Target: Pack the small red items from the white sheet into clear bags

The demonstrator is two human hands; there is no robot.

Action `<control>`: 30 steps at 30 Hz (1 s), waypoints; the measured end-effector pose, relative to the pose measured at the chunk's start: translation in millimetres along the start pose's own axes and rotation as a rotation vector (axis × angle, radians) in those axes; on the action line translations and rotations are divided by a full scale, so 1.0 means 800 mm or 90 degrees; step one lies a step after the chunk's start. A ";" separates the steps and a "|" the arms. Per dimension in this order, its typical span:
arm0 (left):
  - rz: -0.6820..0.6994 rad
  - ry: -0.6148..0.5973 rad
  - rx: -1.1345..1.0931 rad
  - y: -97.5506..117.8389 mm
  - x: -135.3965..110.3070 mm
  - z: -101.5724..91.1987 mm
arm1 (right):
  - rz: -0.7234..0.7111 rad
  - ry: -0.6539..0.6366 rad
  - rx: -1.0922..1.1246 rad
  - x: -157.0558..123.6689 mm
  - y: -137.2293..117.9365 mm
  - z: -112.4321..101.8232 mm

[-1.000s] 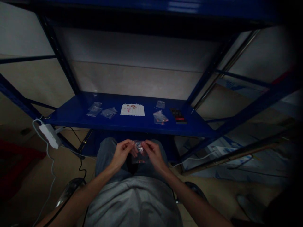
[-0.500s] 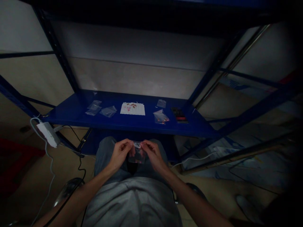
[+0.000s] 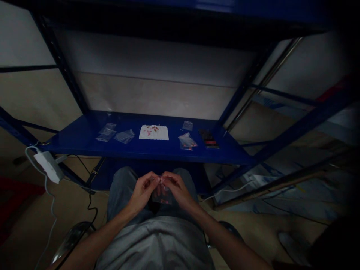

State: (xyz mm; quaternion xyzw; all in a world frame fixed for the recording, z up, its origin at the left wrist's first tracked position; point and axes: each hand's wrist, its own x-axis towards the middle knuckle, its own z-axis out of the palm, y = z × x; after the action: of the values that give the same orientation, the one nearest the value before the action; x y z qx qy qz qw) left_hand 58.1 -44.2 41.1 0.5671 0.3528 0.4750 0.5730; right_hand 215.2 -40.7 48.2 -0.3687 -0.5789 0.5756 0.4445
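Over my lap I hold a small clear zip bag (image 3: 162, 197) by its top edge, with a few reddish bits at its bottom. My left hand (image 3: 144, 189) pinches the top edge, thumb and fingers closed. Close against it, my right hand (image 3: 177, 188) pinches the same edge, and the two sets of fingertips nearly touch. Beyond them on the blue shelf (image 3: 132, 150) lies a white paper sheet (image 3: 160, 134) with several small pink and brown capsule-like pieces (image 3: 149, 131). To its right are filled zip bags (image 3: 187, 141) with orange-red bits inside.
Flat clear bags (image 3: 124, 136) and more bags (image 3: 106, 132) lie at the shelf's left. Another bag (image 3: 187, 125) and a dark box-like item (image 3: 208, 139) lie at the right. A white power strip (image 3: 49, 166) hangs by the left post, with cables trailing down.
My hands have come closer together along the bag's top edge, the right one moving left. The view has shifted slightly, so the shelf appears a little lower and further left.
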 end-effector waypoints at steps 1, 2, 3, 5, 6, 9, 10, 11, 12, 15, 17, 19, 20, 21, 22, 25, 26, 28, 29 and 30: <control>0.002 0.006 0.001 0.001 0.002 -0.002 | 0.004 0.009 0.010 0.001 0.002 -0.001; 0.003 0.006 0.006 0.002 0.003 -0.004 | 0.009 0.015 0.015 0.003 0.003 -0.002; 0.000 0.001 0.016 0.003 0.005 -0.007 | 0.015 0.017 0.016 0.003 0.005 -0.003; -0.014 -0.011 0.040 0.006 0.006 -0.015 | 0.023 0.009 0.010 0.003 0.007 -0.007; -0.023 -0.011 0.046 0.007 0.007 -0.018 | 0.026 0.001 0.004 0.003 0.008 -0.009; -0.043 0.014 0.030 0.006 0.009 -0.025 | 0.022 -0.008 -0.026 0.001 0.009 -0.014; -0.047 0.023 0.022 0.005 0.010 -0.027 | 0.019 -0.013 -0.041 0.000 0.008 -0.015; -0.048 0.025 0.021 0.005 0.011 -0.028 | 0.014 -0.021 -0.057 0.001 0.008 -0.017; -0.045 0.021 0.026 0.005 0.013 -0.029 | 0.008 -0.028 -0.071 0.002 0.007 -0.020; -0.019 0.002 0.058 0.008 0.016 -0.033 | -0.025 0.034 -0.077 0.016 -0.003 -0.041; -0.029 0.004 0.024 0.010 0.017 -0.036 | -0.065 0.162 -0.042 0.036 -0.016 -0.071; -0.077 -0.001 -0.064 0.010 0.018 -0.040 | -0.118 0.293 -0.024 0.065 -0.035 -0.112; -0.104 -0.013 -0.106 0.008 0.018 -0.041 | -0.134 0.324 -0.043 0.082 -0.044 -0.135; -0.127 -0.027 -0.135 0.006 0.018 -0.042 | -0.147 0.342 -0.081 0.100 -0.053 -0.157; -0.144 -0.042 -0.145 0.003 0.018 -0.042 | -0.154 0.357 -0.141 0.118 -0.060 -0.178; -0.179 -0.098 -0.103 -0.012 0.018 -0.040 | -0.136 0.396 -0.382 0.166 -0.069 -0.225; -0.195 -0.120 -0.084 -0.017 0.019 -0.038 | -0.115 0.400 -0.461 0.179 -0.068 -0.235; -0.232 -0.164 -0.060 -0.027 0.020 -0.033 | -0.073 0.392 -0.563 0.199 -0.063 -0.248; -0.247 -0.177 -0.054 -0.031 0.020 -0.029 | -0.063 0.392 -0.604 0.207 -0.060 -0.250; -0.257 -0.184 -0.051 -0.033 0.020 -0.025 | -0.067 0.402 -0.647 0.212 -0.057 -0.249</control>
State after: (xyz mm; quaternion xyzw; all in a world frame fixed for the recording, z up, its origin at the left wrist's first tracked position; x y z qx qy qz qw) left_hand 47.5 -20.2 15.2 0.5240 0.3542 0.2782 0.7229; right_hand 349.8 183.4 97.1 -0.6591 -0.6391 0.0667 0.3908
